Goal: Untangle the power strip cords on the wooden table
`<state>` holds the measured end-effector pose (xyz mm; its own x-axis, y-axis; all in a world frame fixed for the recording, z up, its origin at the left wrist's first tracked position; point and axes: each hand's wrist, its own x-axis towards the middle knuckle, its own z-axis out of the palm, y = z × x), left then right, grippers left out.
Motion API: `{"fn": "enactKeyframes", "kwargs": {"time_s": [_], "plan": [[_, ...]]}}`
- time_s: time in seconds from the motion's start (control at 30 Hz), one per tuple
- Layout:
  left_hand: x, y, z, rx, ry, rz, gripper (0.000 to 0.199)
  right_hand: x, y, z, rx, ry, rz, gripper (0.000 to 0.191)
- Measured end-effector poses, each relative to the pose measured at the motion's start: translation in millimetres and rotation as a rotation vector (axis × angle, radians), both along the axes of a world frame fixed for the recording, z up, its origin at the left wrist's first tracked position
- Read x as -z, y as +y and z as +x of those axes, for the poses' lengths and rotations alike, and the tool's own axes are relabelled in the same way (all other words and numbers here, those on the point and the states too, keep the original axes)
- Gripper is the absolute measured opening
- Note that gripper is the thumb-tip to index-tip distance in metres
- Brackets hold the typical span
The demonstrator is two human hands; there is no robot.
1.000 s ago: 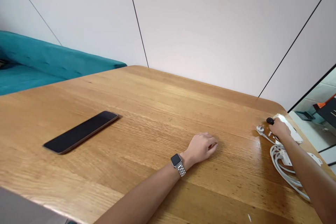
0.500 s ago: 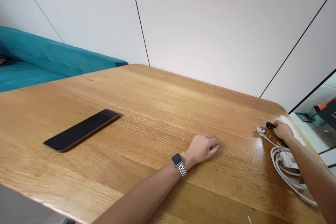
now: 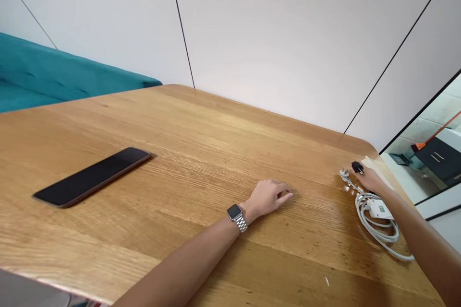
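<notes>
At the table's far right corner, my right hand [image 3: 370, 180] grips a black power plug [image 3: 357, 168], its metal prongs showing. A white plug [image 3: 344, 174] lies just left of it, on the end of a white cable [image 3: 363, 220]. The cable is coiled beside a white power strip [image 3: 381, 209], partly covered by my right forearm. My left hand [image 3: 268, 196] rests on the wooden table [image 3: 216, 153], holding nothing, fingers loosely bent and the thumb apart. On that wrist is a watch [image 3: 235, 212] with a metal band.
A dark tablet-like slab [image 3: 91, 176] lies on the left of the table. Small clear scraps [image 3: 351, 190] sit near the white plug, and a thin white sliver [image 3: 327, 281] lies near the front. Behind are a teal sofa [image 3: 72, 72] and a white wall [image 3: 270, 33].
The black plug has turned in my right hand, and its prongs now show. My left hand's thumb and fingers are slightly further apart. The whole view has shifted a little to the right.
</notes>
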<state>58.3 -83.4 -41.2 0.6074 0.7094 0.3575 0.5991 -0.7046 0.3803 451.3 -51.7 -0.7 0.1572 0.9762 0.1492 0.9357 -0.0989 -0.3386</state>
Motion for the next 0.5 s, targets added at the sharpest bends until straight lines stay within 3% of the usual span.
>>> {"fn": "enactKeyframes", "kwargs": {"time_s": [0.13,0.23,0.37,0.5], "plan": [[0.0,-1,1,0.012,-0.005,-0.006,0.029,-1.5,-11,-12,-0.167,-0.182,-0.134,0.018],[0.4,-1,1,0.019,-0.008,-0.005,0.029,3.5,-12,-17,-0.182,-0.268,-0.21,0.003],[1.3,0,2,0.018,-0.009,-0.003,0.028,7.5,-11,-23,-0.186,-0.288,-0.211,0.016],[0.2,-2,2,0.019,0.004,-0.019,0.027,-4.3,-15,-35,-0.203,-0.29,-0.157,0.017]]}}
